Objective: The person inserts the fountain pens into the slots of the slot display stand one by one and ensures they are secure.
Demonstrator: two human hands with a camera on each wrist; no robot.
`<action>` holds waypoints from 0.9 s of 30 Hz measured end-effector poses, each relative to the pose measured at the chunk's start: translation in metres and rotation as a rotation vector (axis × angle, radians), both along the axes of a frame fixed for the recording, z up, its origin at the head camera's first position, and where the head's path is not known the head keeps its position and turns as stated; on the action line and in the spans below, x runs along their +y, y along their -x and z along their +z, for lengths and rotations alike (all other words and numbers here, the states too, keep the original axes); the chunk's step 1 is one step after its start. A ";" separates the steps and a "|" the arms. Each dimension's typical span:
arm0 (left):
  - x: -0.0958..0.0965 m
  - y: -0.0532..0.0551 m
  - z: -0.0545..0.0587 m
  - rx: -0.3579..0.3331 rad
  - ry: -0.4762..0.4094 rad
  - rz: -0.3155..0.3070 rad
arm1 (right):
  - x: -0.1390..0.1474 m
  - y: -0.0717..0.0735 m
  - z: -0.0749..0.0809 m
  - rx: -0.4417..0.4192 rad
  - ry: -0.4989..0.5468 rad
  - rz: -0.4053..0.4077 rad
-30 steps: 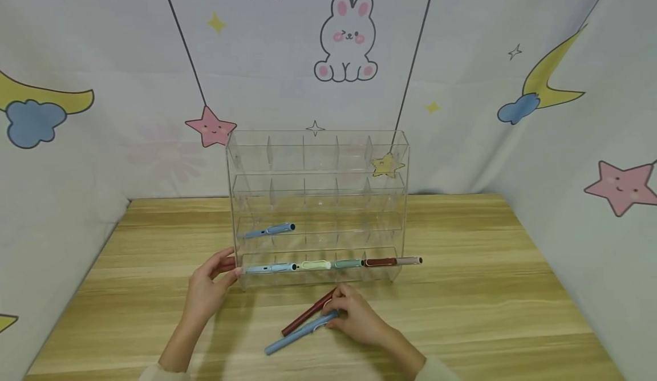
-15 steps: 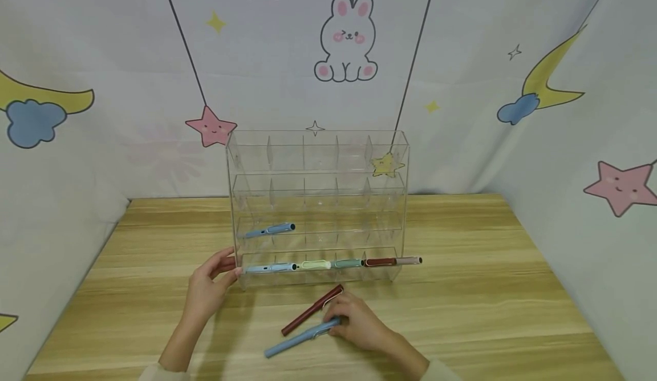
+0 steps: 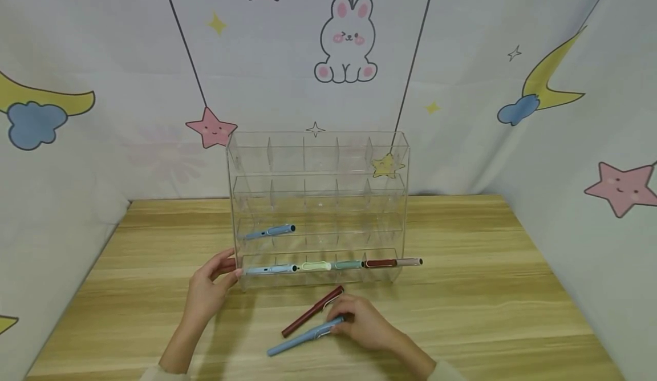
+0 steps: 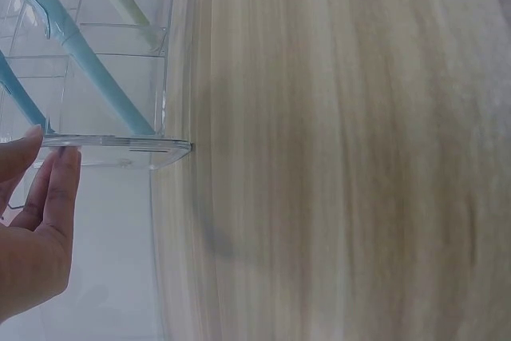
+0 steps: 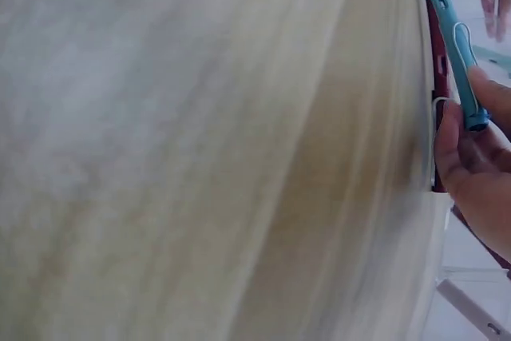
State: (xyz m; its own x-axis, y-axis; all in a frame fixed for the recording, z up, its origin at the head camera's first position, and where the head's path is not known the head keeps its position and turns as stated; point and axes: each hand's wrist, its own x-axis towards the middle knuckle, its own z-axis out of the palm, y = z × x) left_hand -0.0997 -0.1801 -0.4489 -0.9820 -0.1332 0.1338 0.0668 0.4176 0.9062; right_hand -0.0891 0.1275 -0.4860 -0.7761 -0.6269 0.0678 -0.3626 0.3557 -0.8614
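My left hand (image 3: 207,287) grips the lower left side panel of a clear acrylic pen rack (image 3: 320,184), thumb and fingers on either face of the panel in the left wrist view. In front of the rack, my right hand (image 3: 361,321) pinches the clip end of a blue pen (image 3: 303,338) between thumb and fingers. The pen slants down to the left. Just behind it a dark red pen (image 3: 310,312) lies on the table, its clip end near my right fingertips. In the right wrist view the blue pen (image 5: 453,37) overlaps the dark red one.
Along the rack's lowest tier lie several pens: light blue (image 3: 272,268), pale green (image 3: 315,266), teal (image 3: 349,264), dark red (image 3: 380,263) and pinkish (image 3: 409,261), the last jutting past the right side. One blue pen (image 3: 269,231) rests a tier higher. A patterned curtain (image 3: 282,56) encloses the wooden table (image 3: 472,290).
My right hand has shifted slightly to the right with the blue pen's clip end, opening a wider gap from the dark red pen. My left hand stays on the rack.
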 end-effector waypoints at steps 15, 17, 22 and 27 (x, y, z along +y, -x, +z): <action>0.000 0.000 -0.003 -0.008 0.001 0.002 | 0.012 0.009 0.065 0.119 0.157 0.017; 0.000 0.000 -0.002 -0.012 0.002 0.002 | 0.015 0.014 0.076 0.152 0.195 0.006; 0.000 0.000 -0.002 -0.010 0.005 0.002 | 0.022 0.026 0.099 0.240 0.228 -0.093; 0.000 0.000 -0.002 0.001 0.007 0.002 | 0.026 0.037 0.117 0.267 0.143 -0.251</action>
